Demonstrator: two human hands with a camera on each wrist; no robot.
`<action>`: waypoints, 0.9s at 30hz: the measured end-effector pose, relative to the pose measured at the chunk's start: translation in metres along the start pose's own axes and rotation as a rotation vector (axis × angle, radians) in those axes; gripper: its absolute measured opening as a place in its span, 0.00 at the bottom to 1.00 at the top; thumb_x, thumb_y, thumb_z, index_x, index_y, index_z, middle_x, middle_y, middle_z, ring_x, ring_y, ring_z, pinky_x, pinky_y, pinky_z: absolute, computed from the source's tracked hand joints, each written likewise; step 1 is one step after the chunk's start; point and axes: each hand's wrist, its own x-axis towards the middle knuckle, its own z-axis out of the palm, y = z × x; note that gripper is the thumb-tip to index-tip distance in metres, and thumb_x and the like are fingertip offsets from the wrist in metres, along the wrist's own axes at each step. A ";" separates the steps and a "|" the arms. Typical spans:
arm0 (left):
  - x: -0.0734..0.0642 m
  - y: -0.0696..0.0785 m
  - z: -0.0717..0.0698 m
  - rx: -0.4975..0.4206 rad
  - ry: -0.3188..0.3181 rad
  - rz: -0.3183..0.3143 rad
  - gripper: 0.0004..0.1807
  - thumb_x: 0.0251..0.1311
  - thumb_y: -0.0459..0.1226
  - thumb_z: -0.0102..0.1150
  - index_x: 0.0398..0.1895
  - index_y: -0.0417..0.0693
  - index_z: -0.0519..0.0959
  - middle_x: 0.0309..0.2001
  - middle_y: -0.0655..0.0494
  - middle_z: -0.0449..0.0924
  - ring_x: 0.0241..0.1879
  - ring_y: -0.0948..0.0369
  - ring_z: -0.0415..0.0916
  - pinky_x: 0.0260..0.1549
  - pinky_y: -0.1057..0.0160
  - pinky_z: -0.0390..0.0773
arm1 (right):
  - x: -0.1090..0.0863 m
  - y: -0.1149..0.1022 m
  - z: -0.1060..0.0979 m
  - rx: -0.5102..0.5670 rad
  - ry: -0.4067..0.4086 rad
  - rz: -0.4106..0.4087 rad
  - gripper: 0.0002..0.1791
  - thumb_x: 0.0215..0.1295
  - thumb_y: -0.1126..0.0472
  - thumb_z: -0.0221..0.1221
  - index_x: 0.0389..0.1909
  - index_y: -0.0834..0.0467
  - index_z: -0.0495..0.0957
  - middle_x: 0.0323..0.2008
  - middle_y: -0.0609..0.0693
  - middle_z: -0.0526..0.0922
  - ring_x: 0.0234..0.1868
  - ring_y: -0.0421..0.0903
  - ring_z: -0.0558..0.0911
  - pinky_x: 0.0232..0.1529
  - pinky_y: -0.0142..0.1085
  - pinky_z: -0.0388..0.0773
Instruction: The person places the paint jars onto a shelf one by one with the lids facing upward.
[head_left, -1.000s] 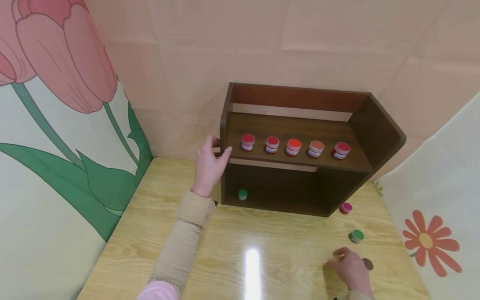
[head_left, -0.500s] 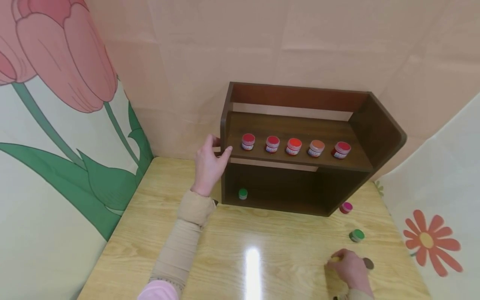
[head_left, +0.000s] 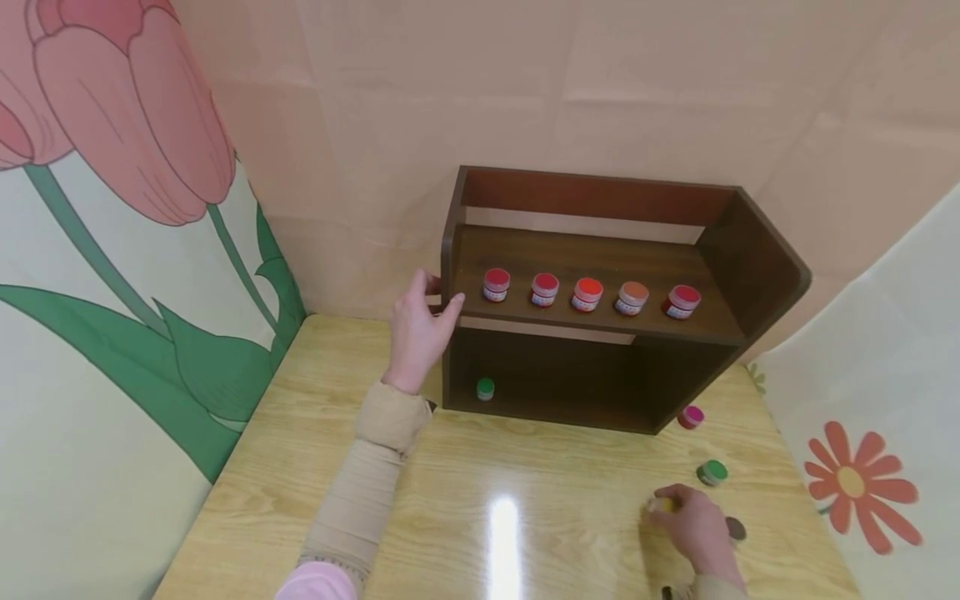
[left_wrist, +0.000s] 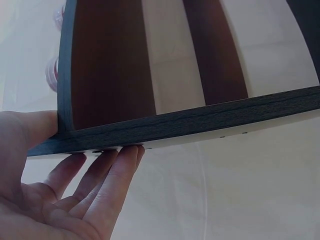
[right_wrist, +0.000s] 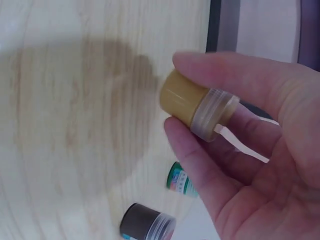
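Observation:
At the left side panel of a dark brown two-tier shelf (head_left: 585,250), my left hand (head_left: 420,333) grips the edge. The left wrist view shows the thumb (left_wrist: 37,125) on the front side and the fingers (left_wrist: 112,180) against the outer face. Over the table at lower right, my right hand (head_left: 697,529) pinches a small ochre-yellow paint jar (right_wrist: 182,97) between thumb and fingers. The jar lies tilted on its side in the grip, its clear screw lid toward the palm. A dark brown paint jar (right_wrist: 142,220) and a green paint jar (head_left: 712,472) stand close by.
Several red and orange paint jars (head_left: 587,294) stand in a row along the upper tier's front. Another green jar (head_left: 485,389) sits at the lower tier's left. A magenta jar (head_left: 691,417) is beside the shelf's right foot. Fabric backdrops border the wooden table (head_left: 300,467).
My right hand has taken hold of the ochre jar and shifted slightly up and forward, so more of the jar shows. The left hand and shelf have stayed put.

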 end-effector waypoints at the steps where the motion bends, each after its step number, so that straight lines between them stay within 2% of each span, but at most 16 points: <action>1: 0.000 0.000 0.000 0.001 0.000 0.001 0.15 0.63 0.37 0.70 0.45 0.41 0.74 0.44 0.47 0.83 0.46 0.52 0.83 0.39 0.60 0.86 | 0.000 -0.002 0.001 0.003 0.017 -0.013 0.25 0.53 0.58 0.71 0.51 0.66 0.81 0.53 0.70 0.80 0.51 0.70 0.78 0.50 0.64 0.74; 5: -0.001 -0.001 0.001 0.004 -0.005 -0.003 0.15 0.64 0.37 0.70 0.45 0.41 0.74 0.44 0.47 0.83 0.46 0.52 0.83 0.39 0.60 0.86 | -0.001 -0.011 0.001 0.003 0.082 -0.090 0.22 0.57 0.61 0.69 0.52 0.66 0.81 0.54 0.72 0.79 0.53 0.71 0.77 0.52 0.63 0.73; 11: -0.001 -0.001 0.001 0.000 -0.009 -0.017 0.15 0.64 0.38 0.69 0.46 0.41 0.74 0.45 0.46 0.83 0.44 0.51 0.84 0.38 0.59 0.86 | 0.000 -0.032 -0.004 0.029 0.142 -0.191 0.21 0.60 0.64 0.69 0.53 0.66 0.81 0.47 0.68 0.82 0.41 0.59 0.81 0.42 0.51 0.78; 13: 0.000 -0.001 0.001 0.003 -0.008 -0.018 0.15 0.64 0.38 0.69 0.46 0.41 0.74 0.45 0.46 0.83 0.45 0.51 0.84 0.39 0.59 0.86 | 0.001 -0.039 -0.005 0.045 0.158 -0.222 0.20 0.60 0.65 0.69 0.53 0.66 0.81 0.46 0.67 0.83 0.40 0.57 0.82 0.40 0.48 0.79; 19: 0.000 -0.001 0.001 0.009 -0.006 -0.020 0.15 0.64 0.38 0.69 0.46 0.40 0.74 0.45 0.46 0.83 0.45 0.51 0.84 0.38 0.59 0.86 | 0.010 -0.058 -0.006 0.100 0.227 -0.326 0.18 0.60 0.68 0.69 0.52 0.66 0.82 0.47 0.70 0.83 0.44 0.62 0.85 0.42 0.51 0.84; 27: 0.000 0.000 0.000 0.012 -0.010 -0.024 0.16 0.64 0.38 0.69 0.46 0.41 0.74 0.45 0.47 0.83 0.44 0.51 0.84 0.38 0.59 0.86 | 0.020 -0.089 -0.009 0.137 0.271 -0.405 0.17 0.58 0.70 0.69 0.50 0.64 0.83 0.46 0.67 0.84 0.44 0.61 0.86 0.41 0.46 0.83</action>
